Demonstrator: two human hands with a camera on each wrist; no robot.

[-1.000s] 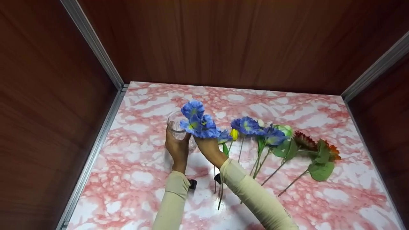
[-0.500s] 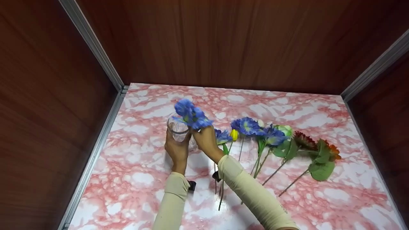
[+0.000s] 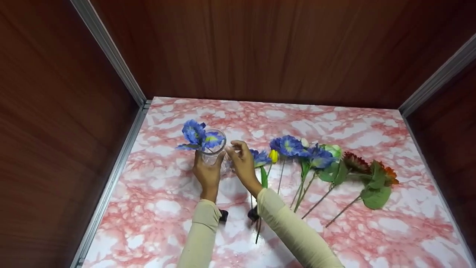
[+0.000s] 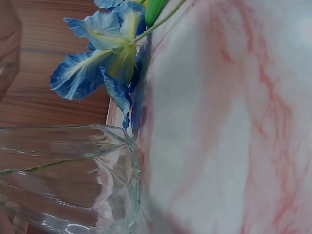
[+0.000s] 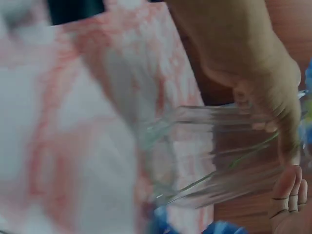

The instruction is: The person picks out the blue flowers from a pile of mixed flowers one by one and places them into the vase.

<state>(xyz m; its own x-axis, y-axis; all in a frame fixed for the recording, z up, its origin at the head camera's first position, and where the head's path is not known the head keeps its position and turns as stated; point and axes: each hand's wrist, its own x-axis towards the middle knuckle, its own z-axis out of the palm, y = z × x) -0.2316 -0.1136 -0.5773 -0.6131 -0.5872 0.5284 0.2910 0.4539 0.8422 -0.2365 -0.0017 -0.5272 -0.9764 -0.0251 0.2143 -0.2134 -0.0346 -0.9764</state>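
Note:
A clear, ribbed glass vase (image 3: 211,160) stands upright on the table, and my left hand (image 3: 208,175) grips it around its upper body. A blue artificial iris (image 3: 193,133) leans out over the left of the rim. Its thin green stem (image 5: 243,157) slants down inside the glass to the base in the right wrist view. Just right of the rim is my right hand (image 3: 243,163), fingers loosely bent and nothing between them. Close beyond that hand lies another blue iris (image 4: 112,46), also seen beside the vase in the left wrist view.
To the right, a row of artificial flowers lies on the marbled table (image 3: 156,208): a yellow tulip (image 3: 273,156), more blue irises (image 3: 288,146), a pale green bloom (image 3: 333,150), a dark red one (image 3: 356,163) and an orange one (image 3: 391,175). Brown panels (image 3: 253,52) wall the table.
The right hand carried the blue iris leftward to the vase and let it go; its stem now stands in the glass. The fingers have drawn back right. The left hand keeps its grip.

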